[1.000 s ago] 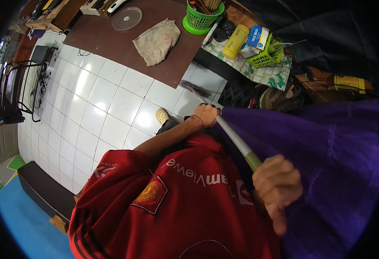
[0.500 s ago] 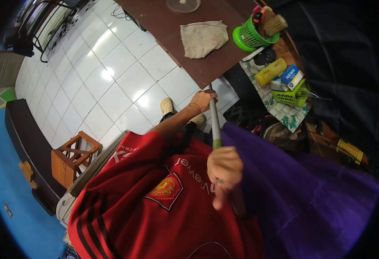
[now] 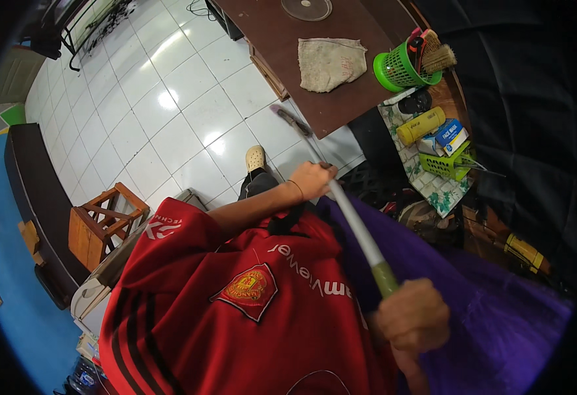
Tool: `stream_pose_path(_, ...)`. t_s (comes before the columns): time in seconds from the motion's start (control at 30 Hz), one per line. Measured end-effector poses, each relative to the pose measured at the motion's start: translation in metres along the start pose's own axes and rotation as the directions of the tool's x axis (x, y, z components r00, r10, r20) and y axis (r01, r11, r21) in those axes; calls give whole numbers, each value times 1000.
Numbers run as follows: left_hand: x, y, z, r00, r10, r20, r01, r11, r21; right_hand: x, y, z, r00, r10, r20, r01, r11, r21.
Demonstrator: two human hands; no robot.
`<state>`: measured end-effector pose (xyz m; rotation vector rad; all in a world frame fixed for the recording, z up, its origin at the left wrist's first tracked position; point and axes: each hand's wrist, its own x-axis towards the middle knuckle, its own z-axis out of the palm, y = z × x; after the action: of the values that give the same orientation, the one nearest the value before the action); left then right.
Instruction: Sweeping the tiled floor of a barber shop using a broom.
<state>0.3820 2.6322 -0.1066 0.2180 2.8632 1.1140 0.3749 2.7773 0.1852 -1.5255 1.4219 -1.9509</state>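
Long-handled tool (image 3: 355, 222), held aslant

On my remote feed: straight pale-grey pole (image 3: 361, 237), green grip (image 3: 385, 280) toward the near end. I see it slant up-left to a slim, dark head (image 3: 291, 120) over white tile floor (image 3: 170, 131), just beside the desk (image 3: 328, 112) corner. Head's blurred; I can't tell whether it touches the tiles.

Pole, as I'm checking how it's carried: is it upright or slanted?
Slanted: the pole runs from the right hand through the left hand toward the floor.
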Motion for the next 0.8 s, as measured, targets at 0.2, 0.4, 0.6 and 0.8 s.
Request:
stream_pose_path(0.2,6,45,9,995,98,1,-93,956,-279,7,-69,-7,996,77,-38,-85,948,-306)
stream_pose_path(0.4,24,41,61,990,128,63,-73,837,-543,19,1,45,850,287,-442,-509,660,-552)
stream_pose_path(0.6,19,7,86,898,157,412,-14,944,-331,-1,46,63,796,0,-605,-460,649,-606)
stream_pose_path(0.8,8,-10,51,970,192,146,-148,952,-267,-39,6,30,478,-117,-871,-328,896,-300)
